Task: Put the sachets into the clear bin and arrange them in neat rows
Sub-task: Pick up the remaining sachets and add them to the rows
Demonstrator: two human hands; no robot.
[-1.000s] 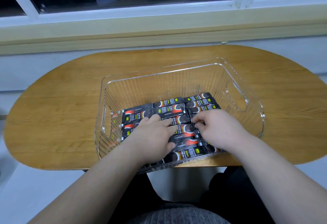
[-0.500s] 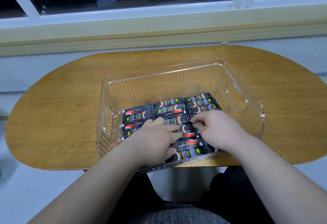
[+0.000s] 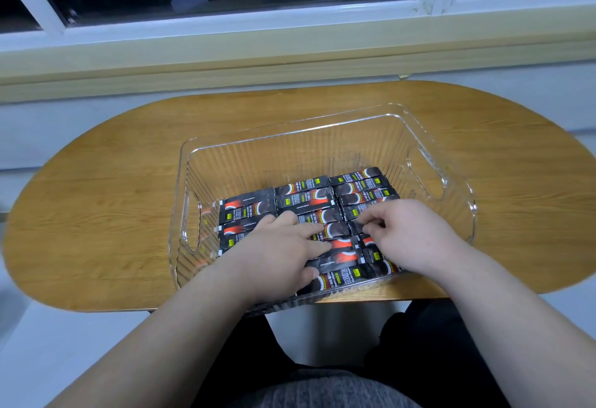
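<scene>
A: Head view: where are the sachets (image 3: 303, 201)?
B: In rows inside the clear bin (image 3: 290, 156) on the surface (image 3: 113, 198). Left hand (image 3: 280, 249) presses flat on them; right hand (image 3: 412, 233) curls its fingers, pinching one.

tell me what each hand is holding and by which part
The left hand holds nothing; its straight fingers press flat on the sachets. The right hand seems to pinch one sachet by its left end.
</scene>
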